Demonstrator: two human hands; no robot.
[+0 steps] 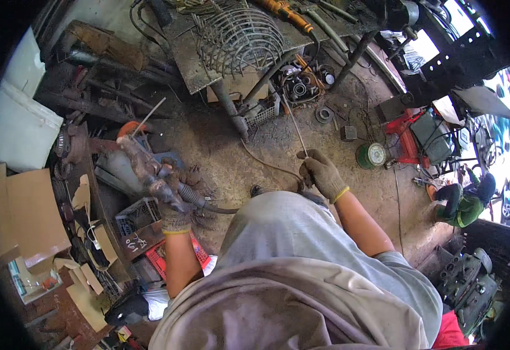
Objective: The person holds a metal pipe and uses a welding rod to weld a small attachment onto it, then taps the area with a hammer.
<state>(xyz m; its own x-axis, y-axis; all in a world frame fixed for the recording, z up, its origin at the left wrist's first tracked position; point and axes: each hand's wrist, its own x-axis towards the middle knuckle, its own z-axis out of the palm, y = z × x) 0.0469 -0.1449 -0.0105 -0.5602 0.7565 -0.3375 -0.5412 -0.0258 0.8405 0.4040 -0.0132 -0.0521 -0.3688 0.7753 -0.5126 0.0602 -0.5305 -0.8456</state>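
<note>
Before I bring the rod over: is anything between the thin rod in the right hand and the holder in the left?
Nothing visible. The thin rod in the right hand and the holder in the left hand have only bare floor and a cable below.

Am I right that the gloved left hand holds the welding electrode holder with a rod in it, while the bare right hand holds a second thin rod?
Not quite: the right hand is gloved too, as the head view shows. It does hold a thin rod, and the left hand holds the electrode holder.
</note>
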